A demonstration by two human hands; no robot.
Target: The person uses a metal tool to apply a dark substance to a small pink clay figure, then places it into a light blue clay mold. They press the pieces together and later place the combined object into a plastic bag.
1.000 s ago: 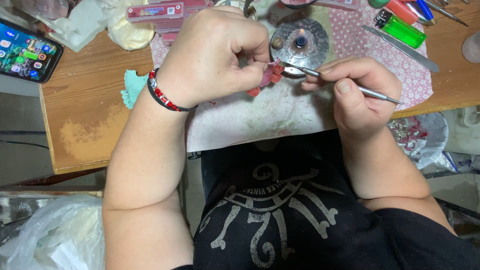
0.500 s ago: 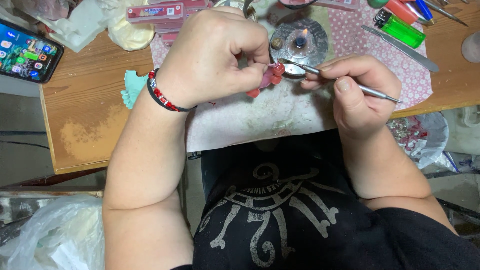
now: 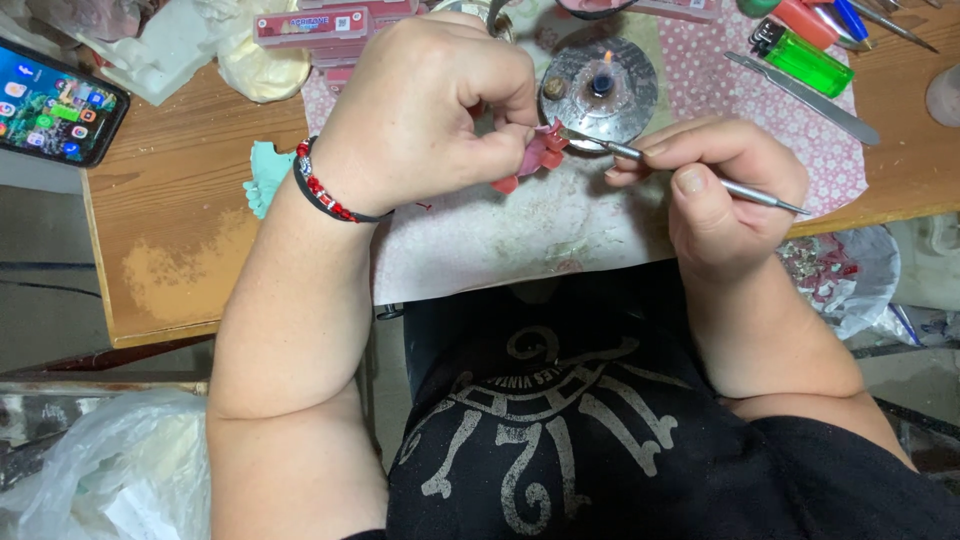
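My left hand (image 3: 425, 110) is closed around a small pink and red wax piece (image 3: 538, 160), held just above the white mat (image 3: 520, 235). A red and black bead bracelet (image 3: 325, 190) circles that wrist. My right hand (image 3: 715, 185) pinches a thin metal carving tool (image 3: 740, 188) like a pen. The tool's tip touches the right side of the wax piece. Directly behind the tip stands a small round metal burner (image 3: 600, 85) with a tiny lit flame.
A phone (image 3: 55, 100) with a lit screen lies at the desk's left corner. A green lighter (image 3: 805, 60), a flat metal blade (image 3: 800, 95) and pens lie at the back right. Pink wax boxes (image 3: 315, 25), a teal mould (image 3: 268, 175) and plastic bags surround the desk.
The tool's tip went toward the burner's flame half a second ago and has come back against the wax piece. My left hand has barely shifted.
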